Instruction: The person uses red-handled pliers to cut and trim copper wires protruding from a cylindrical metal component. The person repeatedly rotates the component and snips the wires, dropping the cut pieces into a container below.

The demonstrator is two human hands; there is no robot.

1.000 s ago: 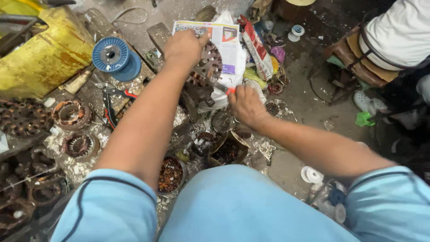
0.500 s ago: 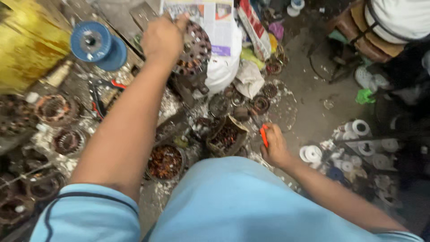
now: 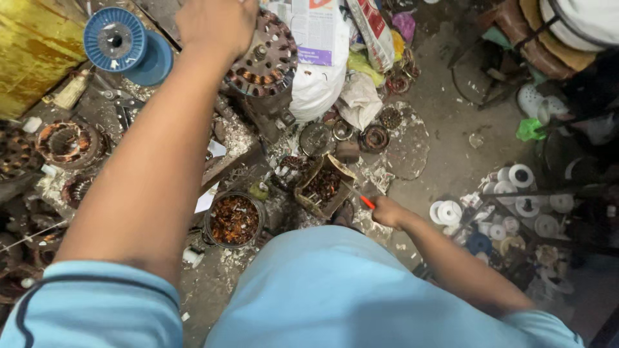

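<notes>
The left hand reaches out at arm's length and lies closed over the upper left edge of a round motor stator, a rusty slotted disc with a small hub at its middle; the fingers wrap the rim, though the top of the hand is cut off by the frame. The right hand is drawn in near the person's body, well below and to the right of the stator, its fingers curled shut around a thin tool with an orange handle whose metal tip points up and left toward a small open box of copper scraps.

Left of that box, lower than the stator, stands a round tin full of copper bits. A blue wire spool lies to the left of the stator, with a yellow sheet beyond it. Just right of the stator sits a white bag under a printed paper. Several wound stator rings rest on the floor far to the lower left of the stator. White tape rolls cluster well to the stator's lower right.
</notes>
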